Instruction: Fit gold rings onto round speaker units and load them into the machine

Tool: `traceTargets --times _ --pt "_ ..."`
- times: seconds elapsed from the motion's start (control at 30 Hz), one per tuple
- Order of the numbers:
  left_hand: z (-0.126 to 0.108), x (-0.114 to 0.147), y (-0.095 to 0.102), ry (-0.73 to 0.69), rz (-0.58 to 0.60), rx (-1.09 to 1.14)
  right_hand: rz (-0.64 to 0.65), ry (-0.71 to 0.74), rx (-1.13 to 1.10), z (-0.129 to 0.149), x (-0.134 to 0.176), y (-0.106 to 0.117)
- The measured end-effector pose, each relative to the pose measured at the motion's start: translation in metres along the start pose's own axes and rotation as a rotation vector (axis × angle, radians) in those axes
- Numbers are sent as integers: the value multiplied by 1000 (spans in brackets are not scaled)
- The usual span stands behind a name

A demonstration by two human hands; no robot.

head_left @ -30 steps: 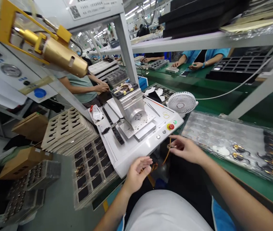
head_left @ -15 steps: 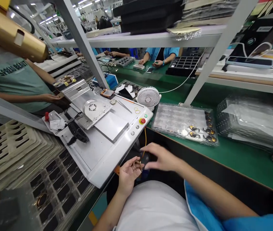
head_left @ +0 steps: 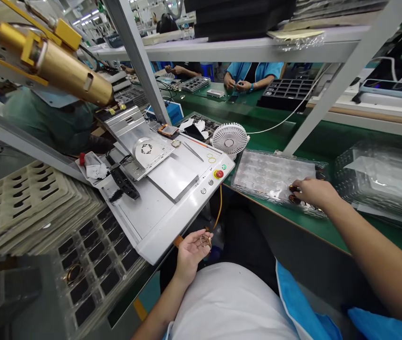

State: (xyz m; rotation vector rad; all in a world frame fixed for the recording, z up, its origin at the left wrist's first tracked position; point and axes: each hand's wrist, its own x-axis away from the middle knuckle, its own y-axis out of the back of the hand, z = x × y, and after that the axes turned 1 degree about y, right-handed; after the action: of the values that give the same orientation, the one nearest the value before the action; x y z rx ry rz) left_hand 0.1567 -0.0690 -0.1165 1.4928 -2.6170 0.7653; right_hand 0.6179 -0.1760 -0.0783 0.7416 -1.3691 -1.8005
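My left hand (head_left: 189, 255) is in front of my body, palm up, its fingers curled round a gold-coloured metal ring (head_left: 205, 242). To the right, my right hand (head_left: 316, 191) reaches over a clear plastic tray (head_left: 257, 167) on the green bench. Its fingertips pinch a small round black-and-gold part (head_left: 294, 188) at the tray's right side. Several similar parts lie there, some hidden beneath the hand. Another gold ring (head_left: 74, 274) rests in a compartment of the dark-celled tray (head_left: 91, 285) at the lower left.
A white machine (head_left: 158, 222) with a red button (head_left: 218, 174) stands on the left, below a gold cylinder (head_left: 77, 73). Behind its panel is a white fan (head_left: 229, 140). Stacked clear trays (head_left: 388, 184) sit at right, stacked beige trays (head_left: 20, 203) at left. Co-workers sit across the bench.
My right hand has moved away from the ring, out to the right, and onto a part in the clear tray. My left hand keeps the ring in nearly the same place. The view has shifted.
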Motion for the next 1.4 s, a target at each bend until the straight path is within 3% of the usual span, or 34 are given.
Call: traceTargets --times 0.23,0.33,0.43,0.6,0.73,0.83,1.07,1.23,1.4 --pt "-1 4 1 32 17 59 -95 -4 -114 -2 4 2" --pt "-3 5 -1 56 44 49 -115 -4 -222 15 8 0" --pt "-11 5 -9 98 131 8 -53 156 -416 66 20 -7" --pt "-31 1 -25 119 359 32 92 594 -877 176 54 -17" --pt "-44 3 -21 78 411 74 132 790 -1015 223 71 -19" --pt "-46 9 -13 59 415 63 137 800 -973 235 76 -21" --pt "-41 25 -12 -19 294 44 78 681 -984 251 84 -29" --pt "-40 27 -11 -12 307 91 -64 770 -1015 258 85 -34" --pt "-39 22 -3 12 316 130 -13 908 -931 259 86 -31"
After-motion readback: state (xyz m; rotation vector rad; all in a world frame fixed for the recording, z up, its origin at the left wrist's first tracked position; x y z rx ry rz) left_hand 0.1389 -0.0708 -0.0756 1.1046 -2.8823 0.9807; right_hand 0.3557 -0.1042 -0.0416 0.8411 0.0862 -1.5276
